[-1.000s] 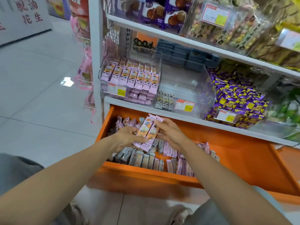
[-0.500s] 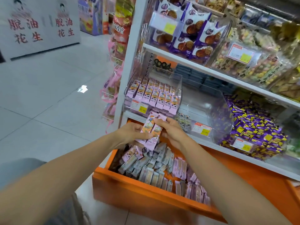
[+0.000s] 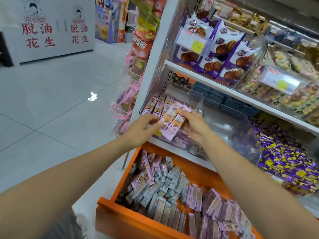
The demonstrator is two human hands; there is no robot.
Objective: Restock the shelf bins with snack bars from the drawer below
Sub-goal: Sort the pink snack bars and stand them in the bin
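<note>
A small stack of pink and orange snack bars is held between both hands in front of the clear shelf bin. My left hand grips the stack's left side, and my right hand grips its right side and top. The bin holds a row of the same pink bars standing upright. Below, the open orange drawer is filled with several pink and grey wrapped bars.
To the right of that bin stands another clear bin, then a bin of purple and yellow candies. The upper shelf carries purple waffle packs. Pink hanging packs flank the shelf's left post. Tiled floor lies left.
Both hands have lifted the stack of bars from above the drawer up to the front of the left shelf bin. The view has risen and shifted with them.
</note>
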